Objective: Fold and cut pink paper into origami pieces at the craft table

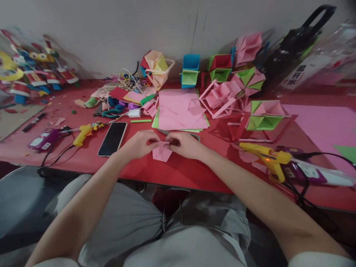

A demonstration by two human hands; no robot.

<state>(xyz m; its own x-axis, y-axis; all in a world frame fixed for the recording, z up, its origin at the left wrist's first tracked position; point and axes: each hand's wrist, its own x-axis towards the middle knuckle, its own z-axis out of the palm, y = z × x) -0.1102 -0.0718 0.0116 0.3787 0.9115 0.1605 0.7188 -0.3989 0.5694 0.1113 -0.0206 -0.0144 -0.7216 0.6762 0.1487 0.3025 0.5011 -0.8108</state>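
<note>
Both my hands meet over a small pink folded paper [161,152] lying on the red table [178,170]. My left hand [140,144] pinches its left upper edge, fingers closed. From the other side, my right hand [185,144] pinches the right upper edge, fingers curled. Just behind the hands lies a stack of pink sheets [179,109] on green ones.
A black phone [112,138] lies left of my hands. A yellow glue gun [268,157] with cables sits at right, another glue gun [86,131] at left. Folded paper constructions [263,116] crowd the back right; scissors, scraps and colourful figures [36,70] fill the back left.
</note>
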